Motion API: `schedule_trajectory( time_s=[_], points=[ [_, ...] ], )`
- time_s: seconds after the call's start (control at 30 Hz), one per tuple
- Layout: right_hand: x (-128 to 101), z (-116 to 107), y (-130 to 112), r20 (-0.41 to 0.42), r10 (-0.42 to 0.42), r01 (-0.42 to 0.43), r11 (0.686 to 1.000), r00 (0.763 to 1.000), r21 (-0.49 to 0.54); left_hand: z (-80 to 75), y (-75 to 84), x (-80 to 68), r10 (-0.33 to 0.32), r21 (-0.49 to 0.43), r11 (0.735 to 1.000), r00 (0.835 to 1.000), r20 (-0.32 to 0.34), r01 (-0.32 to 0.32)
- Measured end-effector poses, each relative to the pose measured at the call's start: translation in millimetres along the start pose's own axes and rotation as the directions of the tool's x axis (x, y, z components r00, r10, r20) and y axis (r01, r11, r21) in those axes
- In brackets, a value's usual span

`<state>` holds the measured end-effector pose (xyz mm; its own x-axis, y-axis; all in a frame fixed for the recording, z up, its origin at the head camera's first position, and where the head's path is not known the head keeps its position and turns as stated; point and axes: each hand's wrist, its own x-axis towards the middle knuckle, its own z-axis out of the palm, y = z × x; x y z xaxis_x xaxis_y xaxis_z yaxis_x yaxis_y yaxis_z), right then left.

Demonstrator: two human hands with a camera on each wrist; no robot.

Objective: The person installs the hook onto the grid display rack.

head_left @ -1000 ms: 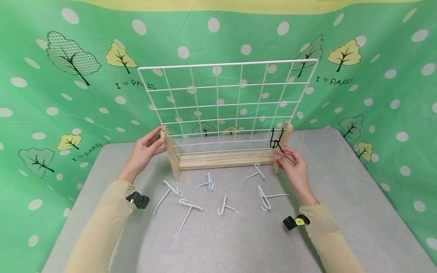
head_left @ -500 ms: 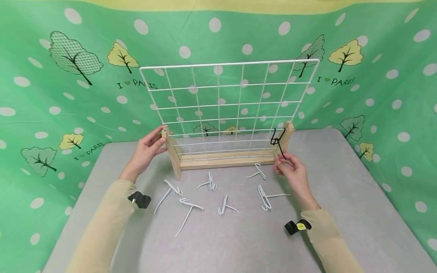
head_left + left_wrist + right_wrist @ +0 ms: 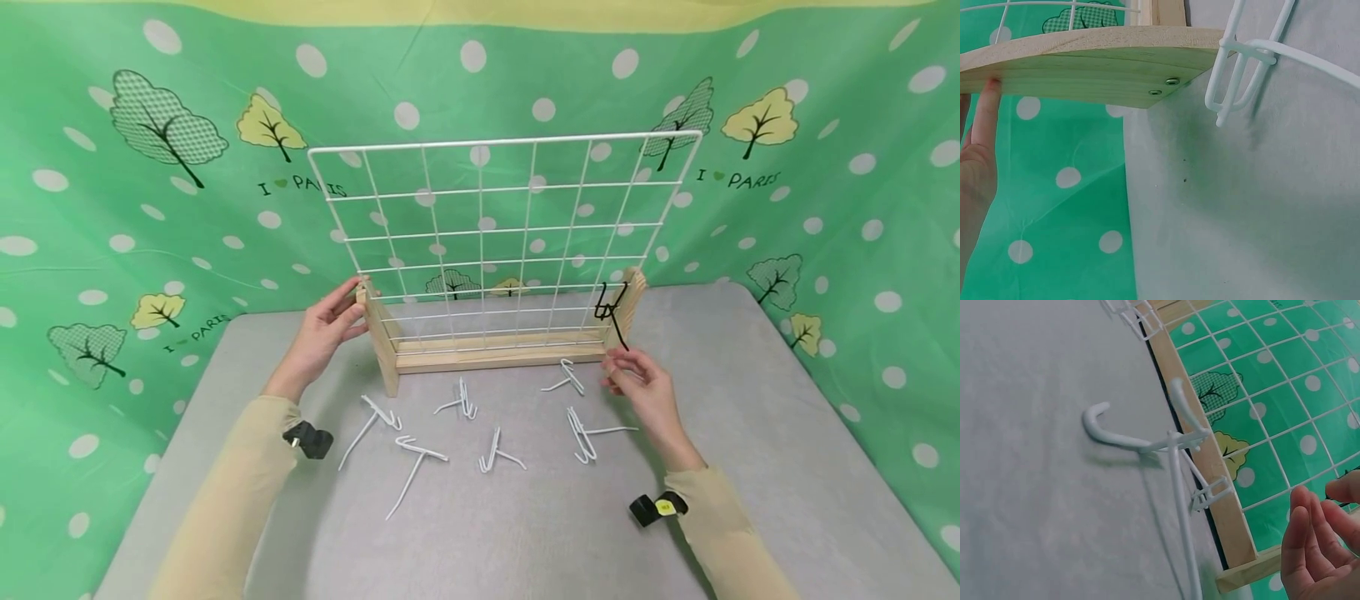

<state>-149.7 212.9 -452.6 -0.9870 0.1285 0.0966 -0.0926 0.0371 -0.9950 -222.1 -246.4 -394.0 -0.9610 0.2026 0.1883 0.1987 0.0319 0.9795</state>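
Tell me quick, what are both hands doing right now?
Left hand: holding the wooden stand by its side.
Right hand: open, holding nothing, near the black hook.

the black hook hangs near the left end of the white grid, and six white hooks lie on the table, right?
Not the left end: the head view shows the black hook near the right end of the white grid. Six white hooks do lie on the table.
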Motion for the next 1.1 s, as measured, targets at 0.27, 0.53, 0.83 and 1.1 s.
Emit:
schedule_trajectory(
  time_s=[0.27, 0.53, 0.83, 1.1],
  points=[
    [-7, -3, 5, 0.062, -0.005, 0.006, 1.000, 0.998, -0.027, 0.8, -0.4, -1.0, -0.001, 0.004, 1.000, 1.000, -0.006, 0.001],
    [-12, -5, 7, 0.126, -0.006, 0.012, 0.999, 0.992, -0.047, 1.0, 0.0, -1.5, 0.003, -0.002, 1.000, 1.000, -0.009, -0.003],
    [-20, -7, 11, 0.233, -0.047, 0.085, 0.984, 0.971, -0.156, 1.3, -0.4, -2.9, 0.001, 0.001, 1.000, 1.000, -0.018, 0.000],
    [-33, 0, -9, 0.308, -0.070, 0.186, 0.912, 0.949, -0.366, 1.6, -0.1, -2.0, 0.010, -0.003, 1.000, 1.000, -0.018, -0.010]
  ],
)
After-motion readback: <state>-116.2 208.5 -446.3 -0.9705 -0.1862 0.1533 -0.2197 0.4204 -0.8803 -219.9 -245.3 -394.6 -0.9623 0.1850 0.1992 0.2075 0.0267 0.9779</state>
